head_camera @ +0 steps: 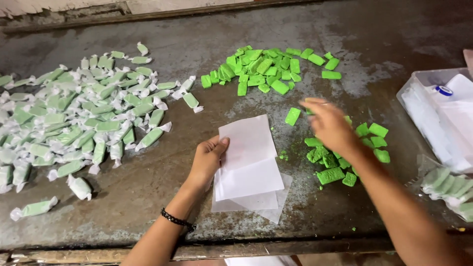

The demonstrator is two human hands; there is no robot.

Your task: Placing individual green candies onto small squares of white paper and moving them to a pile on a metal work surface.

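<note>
Scuffed grey table (148, 197); left hand (207, 160) grip pinches paper sheets (249, 162), right hand (330, 123) grip blurred, unclear.

The right hand (329, 124) is motion-blurred, so its grip cannot be told, and it hides some green pieces (331, 175). The frame's edge crops the wrapped pile (74, 118), the plastic tub (438, 118) and both forearms.
</note>
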